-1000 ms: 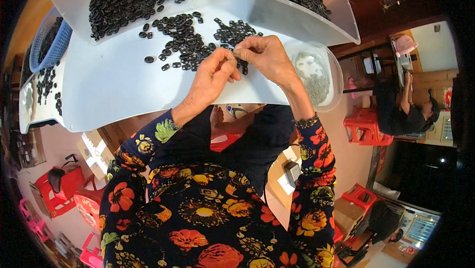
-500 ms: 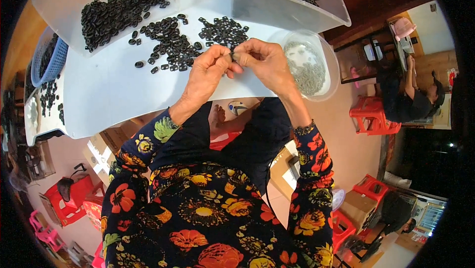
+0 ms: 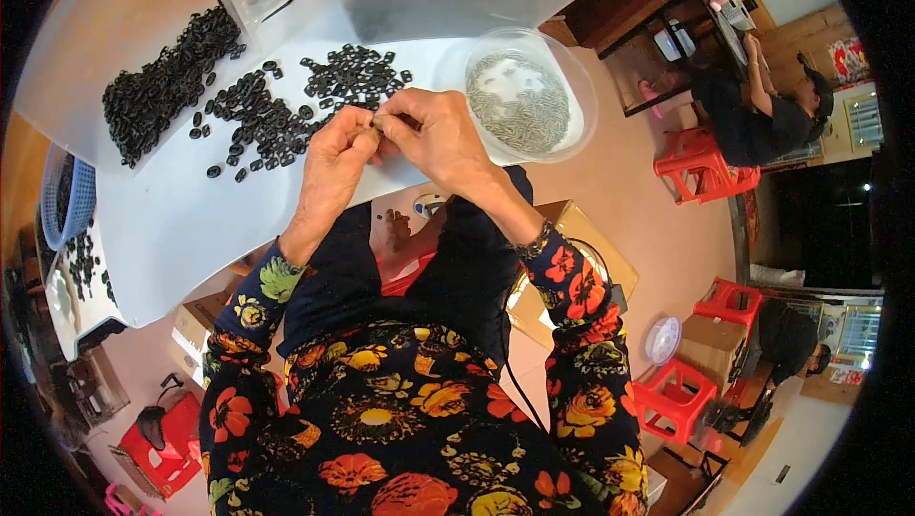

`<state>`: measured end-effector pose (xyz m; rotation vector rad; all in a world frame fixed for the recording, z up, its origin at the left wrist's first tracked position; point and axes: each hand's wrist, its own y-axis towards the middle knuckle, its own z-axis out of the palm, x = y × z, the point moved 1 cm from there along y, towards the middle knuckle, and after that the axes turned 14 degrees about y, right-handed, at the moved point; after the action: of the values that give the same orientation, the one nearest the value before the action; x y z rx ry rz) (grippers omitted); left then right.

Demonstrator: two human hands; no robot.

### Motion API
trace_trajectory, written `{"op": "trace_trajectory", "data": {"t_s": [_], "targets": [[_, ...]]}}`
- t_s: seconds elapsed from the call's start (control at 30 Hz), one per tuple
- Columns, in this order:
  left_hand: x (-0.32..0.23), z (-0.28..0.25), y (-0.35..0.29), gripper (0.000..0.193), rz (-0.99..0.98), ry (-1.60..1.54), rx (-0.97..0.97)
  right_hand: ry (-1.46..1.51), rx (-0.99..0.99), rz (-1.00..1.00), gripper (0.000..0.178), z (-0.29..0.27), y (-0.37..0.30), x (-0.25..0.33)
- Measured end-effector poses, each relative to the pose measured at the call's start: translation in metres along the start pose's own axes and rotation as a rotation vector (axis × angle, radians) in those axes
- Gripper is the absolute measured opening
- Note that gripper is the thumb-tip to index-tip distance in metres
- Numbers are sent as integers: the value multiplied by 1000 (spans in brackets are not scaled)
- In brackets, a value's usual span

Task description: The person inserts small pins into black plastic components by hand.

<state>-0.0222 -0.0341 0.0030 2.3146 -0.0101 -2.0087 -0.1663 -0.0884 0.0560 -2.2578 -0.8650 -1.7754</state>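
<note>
Over the front edge of the white table, my left hand and my right hand meet fingertip to fingertip. Both are closed in a pinch. A tiny dark piece shows between them, mostly covered by the fingers. Just beyond my hands lies a loose pile of small black oval and rectangular pieces with holes. Another such pile spreads to the left. Close to my right hand stands a round clear tub holding many small silvery metal pieces.
A clear bin of black pieces lies at the far left, and another clear bin stands at the back. A blue basket sits at the left edge. Right of me are red stools, cardboard boxes and a seated person.
The view has shifted, so the table and bins sit further left and more of the room shows at right. My hands stay pinched together.
</note>
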Motion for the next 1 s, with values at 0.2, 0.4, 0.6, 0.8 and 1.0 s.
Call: {"op": "trace_trajectory", "data": {"t_s": [0.2,0.4,0.6,0.8,1.0], "targets": [[-6,5,2,11,-25,-26,-9,-70,-87,-43,11,-22,-2,1],[-3,0,-9,12,-51,-22,-43,-516,-161,-158,12,-118,9,-37],[-8,2,-9,13,-64,164,9,-692,4,11,13,-139,7,-56],[-4,3,-11,13,-68,116,2,-453,-216,41,10,-159,12,-62],[-5,2,-12,12,-77,155,-13,-560,-135,104,10,-160,10,-57]]}}
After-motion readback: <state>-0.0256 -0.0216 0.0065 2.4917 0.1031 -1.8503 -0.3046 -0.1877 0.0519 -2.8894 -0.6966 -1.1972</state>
